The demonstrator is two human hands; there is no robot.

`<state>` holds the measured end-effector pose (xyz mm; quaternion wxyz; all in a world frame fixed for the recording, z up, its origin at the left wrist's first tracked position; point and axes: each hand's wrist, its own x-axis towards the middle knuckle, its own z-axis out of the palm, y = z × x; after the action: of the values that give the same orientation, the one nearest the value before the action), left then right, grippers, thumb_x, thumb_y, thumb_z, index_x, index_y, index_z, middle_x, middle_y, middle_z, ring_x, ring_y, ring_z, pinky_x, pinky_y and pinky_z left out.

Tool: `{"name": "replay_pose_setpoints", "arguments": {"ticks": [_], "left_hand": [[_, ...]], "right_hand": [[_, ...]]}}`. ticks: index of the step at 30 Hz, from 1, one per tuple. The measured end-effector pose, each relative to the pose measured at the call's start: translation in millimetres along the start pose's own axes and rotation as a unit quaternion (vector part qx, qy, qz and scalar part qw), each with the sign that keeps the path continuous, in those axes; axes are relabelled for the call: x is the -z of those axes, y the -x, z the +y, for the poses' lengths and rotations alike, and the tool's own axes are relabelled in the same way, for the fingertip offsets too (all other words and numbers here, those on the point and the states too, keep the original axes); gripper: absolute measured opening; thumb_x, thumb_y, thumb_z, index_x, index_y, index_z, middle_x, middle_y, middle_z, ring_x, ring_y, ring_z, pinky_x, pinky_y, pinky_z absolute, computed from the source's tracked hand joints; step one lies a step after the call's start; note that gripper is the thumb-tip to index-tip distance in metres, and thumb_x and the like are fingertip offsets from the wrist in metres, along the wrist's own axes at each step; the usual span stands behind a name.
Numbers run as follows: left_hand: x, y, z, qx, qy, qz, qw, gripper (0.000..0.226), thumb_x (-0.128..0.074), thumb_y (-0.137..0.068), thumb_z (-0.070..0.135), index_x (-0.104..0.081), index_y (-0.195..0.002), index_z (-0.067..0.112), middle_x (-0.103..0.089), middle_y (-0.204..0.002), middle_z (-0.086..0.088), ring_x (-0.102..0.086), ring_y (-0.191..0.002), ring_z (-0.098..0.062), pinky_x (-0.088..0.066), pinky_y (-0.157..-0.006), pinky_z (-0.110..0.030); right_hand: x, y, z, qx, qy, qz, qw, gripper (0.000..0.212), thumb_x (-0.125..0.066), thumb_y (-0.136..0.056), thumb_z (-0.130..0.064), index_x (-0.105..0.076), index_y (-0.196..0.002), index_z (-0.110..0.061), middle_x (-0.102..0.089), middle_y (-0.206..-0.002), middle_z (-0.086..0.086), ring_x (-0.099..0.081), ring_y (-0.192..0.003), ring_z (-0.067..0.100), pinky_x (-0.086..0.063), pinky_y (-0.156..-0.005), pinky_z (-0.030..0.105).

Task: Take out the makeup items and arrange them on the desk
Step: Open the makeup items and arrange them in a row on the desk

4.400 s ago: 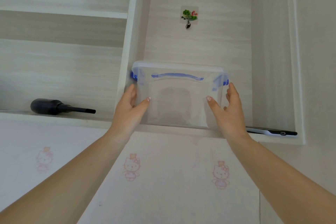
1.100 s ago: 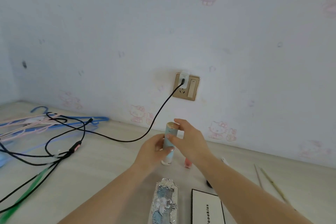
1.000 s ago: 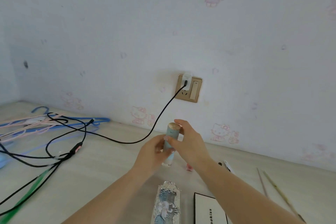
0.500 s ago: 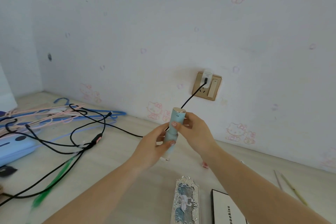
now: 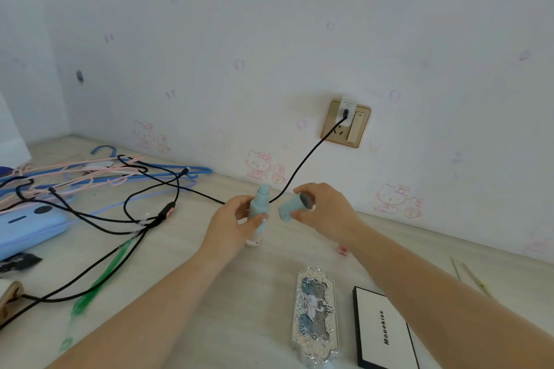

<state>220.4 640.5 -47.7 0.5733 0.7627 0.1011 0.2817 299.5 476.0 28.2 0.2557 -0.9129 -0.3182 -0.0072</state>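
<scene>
A person's left hand point(image 5: 232, 223) grips a pale blue makeup bottle point(image 5: 258, 213) upright above the worktop point(image 5: 180, 249), fingers and thumb curled round its body, while the right hand point(image 5: 325, 213) pinches the bottle's detached cap point(image 5: 295, 207) just beside it. The bottle's long axis runs near vertical, bare nozzle up, pale base down; the cap lies tilted, its dark end toward the wall. To finish cleanly, the cap probably wants turning until its open end faces the nozzle, then seating straight down before the bottle is stood near the ornate silver compact point(image 5: 314, 313) and the black-edged palette box point(image 5: 385, 331), clear of the black charger cable point(image 5: 299, 168).
</scene>
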Motion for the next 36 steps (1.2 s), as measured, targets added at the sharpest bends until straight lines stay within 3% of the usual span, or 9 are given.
{"name": "replay_pose_setpoints", "arguments": {"ticks": [5, 15, 19, 21, 23, 27, 30, 32, 36], "left_hand": [[0.6, -0.8, -3.7, 0.008, 0.015, 0.005, 1.0, 0.031, -0.073, -0.079, 0.013, -0.056, -0.104, 0.023, -0.064, -0.103, 0.004, -0.061, -0.101, -0.014, -0.043, -0.084, -0.019], [-3.7, 2.2, -4.1, 0.014, 0.017, 0.02, 1.0, 0.035, -0.072, -0.08, 0.012, -0.054, -0.108, 0.023, -0.063, -0.106, 0.005, -0.059, -0.102, -0.012, -0.04, -0.077, -0.006], [-8.4, 5.4, -3.0, 0.024, 0.022, 0.023, 0.999, 0.044, -0.071, -0.08, 0.01, -0.052, -0.12, 0.016, -0.059, -0.11, 0.004, -0.057, -0.108, -0.013, -0.042, -0.072, -0.001], [-9.5, 9.1, -0.3, 0.044, 0.036, 0.026, 0.998, 0.065, -0.073, -0.078, 0.01, -0.041, -0.135, 0.016, -0.052, -0.12, 0.002, -0.051, -0.112, -0.012, -0.041, -0.08, -0.006], [-6.3, 14.5, 4.8, 0.048, 0.042, 0.069, 0.996, 0.081, -0.075, -0.076, 0.012, -0.029, -0.143, 0.019, -0.043, -0.129, 0.001, -0.045, -0.115, -0.011, -0.04, -0.093, -0.024], [0.9, 36.8, 26.4, -0.025, 0.05, 0.145, 0.988, 0.061, -0.072, -0.08, 0.012, -0.042, -0.132, 0.023, -0.051, -0.121, 0.006, -0.053, -0.107, -0.01, -0.044, -0.089, -0.027], [-8.1, 50.9, 43.2, -0.071, 0.058, 0.069, 0.993, 0.034, -0.072, -0.08, 0.016, -0.057, -0.105, 0.032, -0.064, -0.096, 0.013, -0.061, -0.092, -0.013, -0.05, -0.082, -0.026], [-21.1, 54.0, 48.5, -0.087, 0.052, -0.002, 0.995, 0.028, -0.071, -0.076, 0.019, -0.06, -0.096, 0.035, -0.067, -0.088, 0.014, -0.063, -0.086, -0.01, -0.051, -0.082, -0.029], [-53.7, 48.9, 48.4, -0.065, 0.028, -0.089, 0.994, 0.035, -0.072, -0.08, 0.008, -0.058, -0.096, 0.037, -0.067, -0.096, 0.012, -0.064, -0.09, -0.002, -0.052, -0.088, -0.029]], "right_hand": [[-27.0, -0.1, -3.3, -0.006, 0.015, -0.055, 0.998, 0.062, -0.062, -0.081, -0.016, -0.042, -0.139, -0.024, -0.045, -0.13, 0.008, -0.051, -0.114, 0.025, -0.039, -0.086, 0.025], [-57.0, 7.1, -2.6, -0.013, -0.014, -0.04, 0.999, 0.069, -0.063, -0.082, -0.015, -0.031, -0.142, -0.024, -0.045, -0.131, 0.007, -0.05, -0.114, 0.022, -0.039, -0.089, 0.028], [-59.8, 12.5, -1.7, -0.018, -0.037, -0.034, 0.999, 0.078, -0.067, -0.08, -0.019, -0.024, -0.145, -0.026, -0.041, -0.134, 0.006, -0.05, -0.116, 0.021, -0.039, -0.088, 0.027], [-56.8, 15.6, -2.4, -0.023, -0.064, -0.018, 0.998, 0.084, -0.071, -0.078, -0.022, -0.021, -0.146, -0.027, -0.04, -0.137, 0.005, -0.049, -0.12, 0.019, -0.04, -0.092, 0.028], [-47.7, 20.9, -3.5, -0.023, -0.105, 0.005, 0.994, 0.084, -0.072, -0.077, -0.024, -0.023, -0.146, -0.028, -0.042, -0.136, 0.003, -0.048, -0.12, 0.014, -0.041, -0.095, 0.027], [-15.4, 37.5, -0.8, 0.005, -0.184, 0.066, 0.981, 0.065, -0.07, -0.081, -0.025, -0.038, -0.137, -0.029, -0.05, -0.125, -0.006, -0.052, -0.113, 0.006, -0.035, -0.089, 0.005], [12.2, 45.5, 12.8, 0.009, -0.225, 0.115, 0.967, 0.046, -0.067, -0.085, -0.02, -0.051, -0.126, -0.031, -0.054, -0.119, -0.01, -0.057, -0.109, 0.007, -0.048, -0.075, 0.007], [28.0, 48.5, 25.2, 0.0, -0.217, 0.143, 0.966, 0.035, -0.064, -0.087, -0.019, -0.057, -0.117, -0.033, -0.057, -0.117, -0.011, -0.058, -0.108, 0.006, -0.047, -0.069, 0.005], [42.1, 49.7, 53.4, -0.012, -0.086, 0.119, 0.989, 0.032, -0.059, -0.09, -0.022, -0.058, -0.121, -0.03, -0.053, -0.128, -0.009, -0.049, -0.118, 0.005, -0.034, -0.099, 0.019]]}}
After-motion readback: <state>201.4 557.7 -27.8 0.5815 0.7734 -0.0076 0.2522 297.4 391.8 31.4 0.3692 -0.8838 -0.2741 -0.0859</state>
